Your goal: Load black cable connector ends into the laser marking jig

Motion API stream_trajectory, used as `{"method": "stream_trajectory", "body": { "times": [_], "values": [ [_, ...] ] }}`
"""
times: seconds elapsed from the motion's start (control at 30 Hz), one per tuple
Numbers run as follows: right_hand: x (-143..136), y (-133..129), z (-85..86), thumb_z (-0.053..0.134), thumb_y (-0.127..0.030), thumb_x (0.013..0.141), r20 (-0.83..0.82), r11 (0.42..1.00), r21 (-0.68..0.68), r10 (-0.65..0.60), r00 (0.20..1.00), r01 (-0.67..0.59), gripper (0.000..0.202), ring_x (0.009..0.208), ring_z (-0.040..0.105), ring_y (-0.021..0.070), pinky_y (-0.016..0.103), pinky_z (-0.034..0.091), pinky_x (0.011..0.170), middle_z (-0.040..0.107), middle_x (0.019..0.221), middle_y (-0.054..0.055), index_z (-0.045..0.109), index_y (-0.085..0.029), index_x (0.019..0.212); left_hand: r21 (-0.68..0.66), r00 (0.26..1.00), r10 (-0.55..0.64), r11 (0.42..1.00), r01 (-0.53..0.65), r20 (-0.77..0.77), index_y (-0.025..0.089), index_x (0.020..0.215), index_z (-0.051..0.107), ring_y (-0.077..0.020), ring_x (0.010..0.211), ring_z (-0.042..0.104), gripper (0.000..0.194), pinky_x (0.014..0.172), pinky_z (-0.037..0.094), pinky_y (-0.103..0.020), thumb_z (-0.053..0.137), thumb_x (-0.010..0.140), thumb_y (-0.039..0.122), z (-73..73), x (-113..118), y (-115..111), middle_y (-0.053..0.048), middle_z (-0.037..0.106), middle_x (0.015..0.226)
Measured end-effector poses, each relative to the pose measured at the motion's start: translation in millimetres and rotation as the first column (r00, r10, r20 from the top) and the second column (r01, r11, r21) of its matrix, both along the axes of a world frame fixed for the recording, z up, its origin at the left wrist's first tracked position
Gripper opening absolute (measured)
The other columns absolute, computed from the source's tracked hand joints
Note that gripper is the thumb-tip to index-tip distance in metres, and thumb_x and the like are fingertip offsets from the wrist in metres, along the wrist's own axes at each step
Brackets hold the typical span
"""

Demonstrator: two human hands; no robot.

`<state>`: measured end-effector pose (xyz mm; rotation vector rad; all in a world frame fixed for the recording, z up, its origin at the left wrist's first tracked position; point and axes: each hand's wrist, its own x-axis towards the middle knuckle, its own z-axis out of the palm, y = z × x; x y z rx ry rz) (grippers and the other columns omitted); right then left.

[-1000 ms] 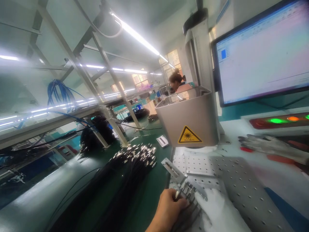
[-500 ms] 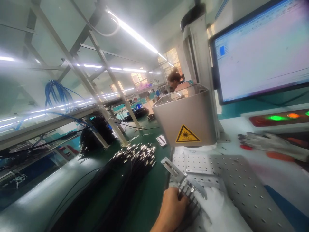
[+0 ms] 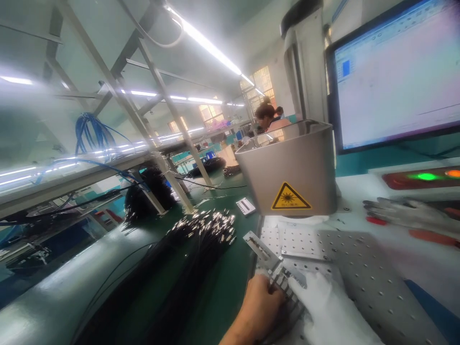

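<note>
Low in the head view, a slotted metal fixture point(image 3: 265, 250) lies tilted over the left edge of a perforated metal plate point(image 3: 305, 244). My left hand point(image 3: 261, 303), bare, has its fingers curled around the fixture's near part. In a white glove, my right hand point(image 3: 327, 306) grips the same fixture from the right, its fingertips close to those of my left hand. Dark cables run beneath both hands, partly hidden by them. Left of the hands, a large bundle of black cables point(image 3: 201, 254) with shiny metal ends rests on the green table point(image 3: 230, 292).
Beyond the plate stands a grey metal housing point(image 3: 287, 177) with a yellow laser warning sign. A monitor point(image 3: 395, 81) and a panel with lit buttons point(image 3: 424, 177) are at right, above a grey glove point(image 3: 406, 213). A small slotted plate point(image 3: 245, 206) lies beyond the cables. A person point(image 3: 271, 117) sits behind.
The whole scene has shifted slightly right in the view as the camera turned. Both hands stay at the metal fixture, with only slight finger movement.
</note>
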<state>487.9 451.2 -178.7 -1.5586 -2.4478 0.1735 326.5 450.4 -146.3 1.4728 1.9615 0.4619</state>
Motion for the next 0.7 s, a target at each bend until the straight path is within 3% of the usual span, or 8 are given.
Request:
{"method": "stream_trajectory", "body": {
  "times": [0.17, 0.3, 0.37, 0.47, 0.53, 0.7],
  "values": [
    [-7.0, 7.6, 0.0, 0.065, -0.021, 0.063, 0.050, 0.993, -0.109, -0.033, 0.998, 0.038, 0.074, 0.118, 0.048, 0.0404, 0.056, 0.026, 0.107, 0.056, 0.123, 0.016, 0.057, -0.027, 0.136, -0.055, 0.996, 0.034, 0.998, -0.029, 0.088, 0.020, 0.061, 0.050, -0.0136, 0.063, 0.044, 0.012, 0.058, 0.030, -0.025, 0.061, 0.066, 0.018, -1.1, -2.0, 3.7, 0.004, 0.045, 0.058],
    [-9.5, 22.3, -11.9, 0.054, -0.023, 0.079, 0.028, 0.931, -0.340, -0.128, 0.991, 0.130, 0.050, 0.099, 0.060, 0.0350, 0.048, 0.043, 0.089, 0.061, 0.107, 0.017, 0.065, -0.026, 0.128, -0.080, 0.989, 0.035, 0.997, -0.024, 0.146, 0.020, 0.062, 0.051, -0.0124, 0.061, 0.042, 0.010, 0.057, 0.029, -0.025, 0.058, 0.067, 0.017, 2.9, -1.5, 3.0, 0.004, 0.046, 0.059],
    [-5.8, 21.9, -17.1, 0.053, -0.023, 0.079, -0.029, 0.952, -0.292, -0.106, 0.994, 0.093, 0.050, 0.101, 0.059, 0.0341, 0.042, 0.044, 0.085, 0.061, 0.109, 0.015, 0.064, -0.027, 0.128, -0.095, 0.991, -0.007, 0.995, 0.019, 0.133, 0.020, 0.060, 0.047, -0.0117, 0.060, 0.040, 0.014, 0.056, 0.028, -0.026, 0.057, 0.070, 0.018, 6.7, -1.2, 1.9, 0.005, 0.045, 0.059],
    [0.2, 14.4, -20.0, 0.063, -0.023, 0.068, -0.050, 0.985, -0.174, -0.028, 0.998, 0.019, 0.065, 0.112, 0.052, 0.0359, 0.042, 0.040, 0.092, 0.057, 0.121, 0.014, 0.059, -0.026, 0.133, -0.099, 0.992, -0.127, 0.987, 0.128, 0.021, 0.021, 0.056, 0.038, -0.0114, 0.059, 0.036, 0.025, 0.056, 0.025, -0.028, 0.055, 0.074, 0.022, 12.4, 0.4, 1.0, 0.005, 0.038, 0.057],
    [0.2, 11.9, -19.1, 0.063, -0.024, 0.069, -0.041, 0.985, -0.168, -0.041, 0.998, 0.034, 0.063, 0.110, 0.053, 0.0349, 0.043, 0.040, 0.092, 0.058, 0.119, 0.014, 0.059, -0.025, 0.132, -0.102, 0.986, -0.167, 0.981, 0.164, -0.021, 0.021, 0.056, 0.036, -0.0118, 0.059, 0.035, 0.027, 0.057, 0.025, -0.028, 0.053, 0.077, 0.022, 13.9, 2.8, 1.5, 0.005, 0.037, 0.057],
    [-10.6, 24.0, -20.0, 0.053, -0.027, 0.084, -0.097, 0.943, -0.307, -0.164, 0.982, 0.127, 0.034, 0.098, 0.059, 0.0306, 0.038, 0.044, 0.082, 0.063, 0.103, 0.013, 0.070, -0.023, 0.114, -0.091, 0.997, -0.032, 0.996, 0.025, -0.068, 0.022, 0.058, 0.041, -0.0167, 0.069, 0.046, 0.025, 0.063, 0.029, -0.029, 0.057, 0.076, 0.020, 7.7, 10.7, 4.3, 0.002, 0.044, 0.064]
  ]
}}
